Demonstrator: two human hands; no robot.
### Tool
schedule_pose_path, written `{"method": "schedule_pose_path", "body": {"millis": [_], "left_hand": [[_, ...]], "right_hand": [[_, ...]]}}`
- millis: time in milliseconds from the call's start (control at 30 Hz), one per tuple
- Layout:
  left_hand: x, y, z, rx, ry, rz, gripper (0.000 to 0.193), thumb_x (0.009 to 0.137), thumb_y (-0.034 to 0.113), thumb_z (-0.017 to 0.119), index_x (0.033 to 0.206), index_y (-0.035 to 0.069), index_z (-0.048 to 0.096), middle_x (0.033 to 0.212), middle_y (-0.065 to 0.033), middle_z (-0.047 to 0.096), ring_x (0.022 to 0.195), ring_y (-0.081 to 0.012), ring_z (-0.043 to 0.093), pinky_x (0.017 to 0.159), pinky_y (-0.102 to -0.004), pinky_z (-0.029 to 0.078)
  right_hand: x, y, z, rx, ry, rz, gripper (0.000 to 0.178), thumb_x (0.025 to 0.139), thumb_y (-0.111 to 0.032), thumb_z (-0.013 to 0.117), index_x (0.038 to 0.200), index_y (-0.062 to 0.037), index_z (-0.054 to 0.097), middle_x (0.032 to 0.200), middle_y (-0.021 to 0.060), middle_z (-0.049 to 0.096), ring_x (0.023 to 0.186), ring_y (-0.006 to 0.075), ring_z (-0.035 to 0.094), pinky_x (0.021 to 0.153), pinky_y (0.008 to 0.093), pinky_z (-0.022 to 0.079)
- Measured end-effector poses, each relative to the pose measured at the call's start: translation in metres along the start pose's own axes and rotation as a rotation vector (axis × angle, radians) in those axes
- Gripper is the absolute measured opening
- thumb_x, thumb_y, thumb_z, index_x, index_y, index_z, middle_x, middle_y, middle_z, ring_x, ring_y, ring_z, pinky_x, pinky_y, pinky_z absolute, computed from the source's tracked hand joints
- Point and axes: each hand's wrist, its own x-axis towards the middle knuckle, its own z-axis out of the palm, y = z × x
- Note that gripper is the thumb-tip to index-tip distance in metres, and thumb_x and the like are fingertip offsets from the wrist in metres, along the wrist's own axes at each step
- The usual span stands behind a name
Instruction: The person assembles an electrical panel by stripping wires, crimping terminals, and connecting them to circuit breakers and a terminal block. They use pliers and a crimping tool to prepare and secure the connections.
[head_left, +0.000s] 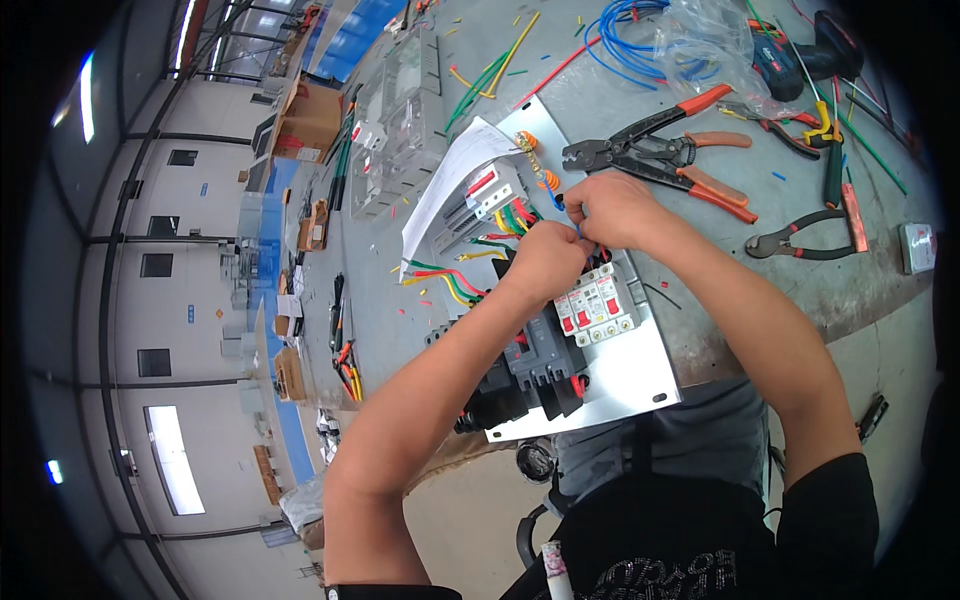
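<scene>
Fingertips almost touching, my left hand (550, 258) and my right hand (614, 210) are closed in a pinch over a metal mounting plate (640, 345). A short bit of blue wire (576, 229) shows between them; its ends are hidden by the fingers. Just below the hands sits a row of white circuit breakers (595, 307) with red levers. Beside it is a larger dark grey breaker (543, 355). Red, green and yellow wires (450, 280) stick out to the left of my left hand. A white paper sheet (455, 180) leans over the plate's far left part, near another white breaker (492, 190).
Crimping pliers (640, 150) with orange handles lie just beyond my right hand. Cutters (800, 240), a power drill (790, 60) and a blue wire coil (625, 45) are farther right. Clear plastic boxes (400, 120) stand at the far left. Wire scraps dot the grey table (720, 320).
</scene>
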Motion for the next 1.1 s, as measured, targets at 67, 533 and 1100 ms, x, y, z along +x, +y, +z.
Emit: {"method": "schedule_pose_path", "body": {"millis": [67, 533, 1100], "left_hand": [[-0.003, 0.004, -0.002, -0.044, -0.019, -0.060, 0.024, 0.100, 0.019, 0.065, 0.097, -0.002, 0.076, 0.073, -0.0048, 0.068, 0.054, -0.0097, 0.055, 0.048, -0.0303, 0.043], [-0.001, 0.004, -0.005, 0.206, -0.001, 0.027, 0.026, 0.096, 0.019, 0.070, 0.094, -0.006, 0.077, 0.085, -0.0130, 0.075, 0.074, -0.0181, 0.069, 0.070, -0.0363, 0.054], [0.001, -0.001, 0.002, 0.329, 0.098, 0.132, 0.027, 0.096, 0.022, 0.070, 0.091, -0.004, 0.076, 0.083, -0.0204, 0.073, 0.079, -0.0317, 0.071, 0.076, -0.0423, 0.055]], "right_hand": [[0.001, -0.001, -0.002, -0.009, -0.011, 0.005, 0.015, 0.071, -0.011, 0.073, 0.085, -0.0137, 0.074, 0.093, 0.0108, 0.074, 0.099, 0.0321, 0.071, 0.084, 0.0427, 0.055], [0.002, 0.000, -0.001, 0.001, -0.026, -0.023, 0.013, 0.070, -0.010, 0.074, 0.083, -0.0133, 0.072, 0.087, 0.0081, 0.074, 0.092, 0.0305, 0.072, 0.077, 0.0415, 0.055], [0.004, 0.006, 0.003, -0.011, 0.010, -0.059, 0.018, 0.070, -0.018, 0.079, 0.087, -0.0106, 0.075, 0.084, 0.0136, 0.073, 0.086, 0.0336, 0.070, 0.078, 0.0429, 0.054]]}}
